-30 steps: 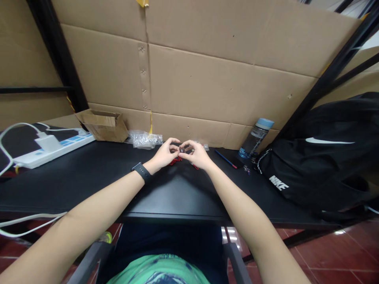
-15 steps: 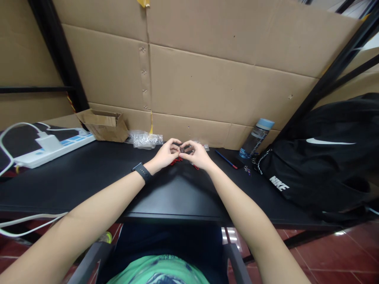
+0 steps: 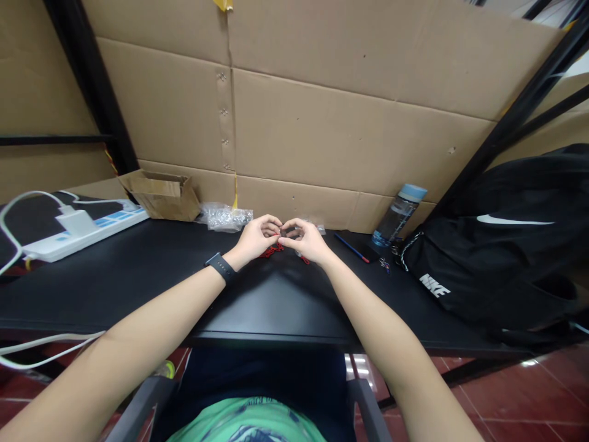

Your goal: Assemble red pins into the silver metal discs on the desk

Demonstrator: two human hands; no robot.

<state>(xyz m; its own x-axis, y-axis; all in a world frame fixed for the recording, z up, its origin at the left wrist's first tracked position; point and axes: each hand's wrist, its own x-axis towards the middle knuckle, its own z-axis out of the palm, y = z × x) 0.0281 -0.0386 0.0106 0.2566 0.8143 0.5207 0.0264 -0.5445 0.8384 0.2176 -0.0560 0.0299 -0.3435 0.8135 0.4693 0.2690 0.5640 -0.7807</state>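
Note:
My left hand (image 3: 258, 238), with a dark watch (image 3: 221, 267) on its wrist, is closed in a pinch at the middle of the desk. A red cord (image 3: 275, 249) shows at its fingertips and hangs in a small tangle below them. My right hand (image 3: 307, 239) meets it from the other side, thumb and fingers curled together, fingertips almost touching those of the left. Whatever small piece sits between the right fingertips is too small and covered to name. Another bit of red (image 3: 305, 260) peeks out beneath the right hand.
Clear plastic wrap (image 3: 226, 218) and an open cardboard box (image 3: 168, 195) stand back left, near a white power strip (image 3: 85, 233). To the right are a blue pen (image 3: 352, 248), a small keyring-like trinket (image 3: 384, 265), a water bottle (image 3: 396, 215) and a black bag (image 3: 497, 258).
The small dark brown piece seen between the fingertips before is now hidden, and red cord shows there. Both hands have stayed nearly in place.

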